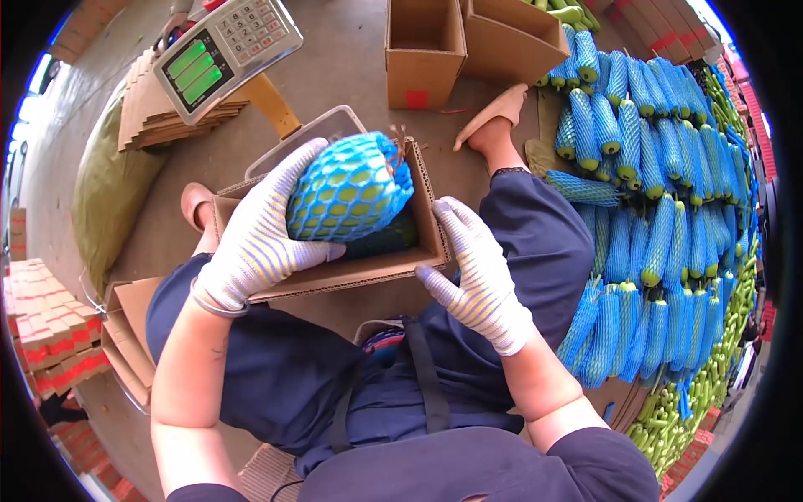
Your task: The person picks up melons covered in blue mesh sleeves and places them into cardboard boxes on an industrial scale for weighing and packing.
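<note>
Head view: one netted vegetable (343, 192), over an open cardboard box (429, 213); left hand (261, 234), grip wrapped around the vegetable; right hand (483, 283), grip spread, beside the box; scale (227, 57), display lit; netted stack (665, 167), right.

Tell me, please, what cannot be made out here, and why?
In the head view:
Floor of the open carton: hidden by the blue-netted vegetable and the dark green item.
Left hand, some fingers: behind that vegetable.
Scale display, digits: too blurred.
Left red-striped cartons: cut by picture edge.
</note>
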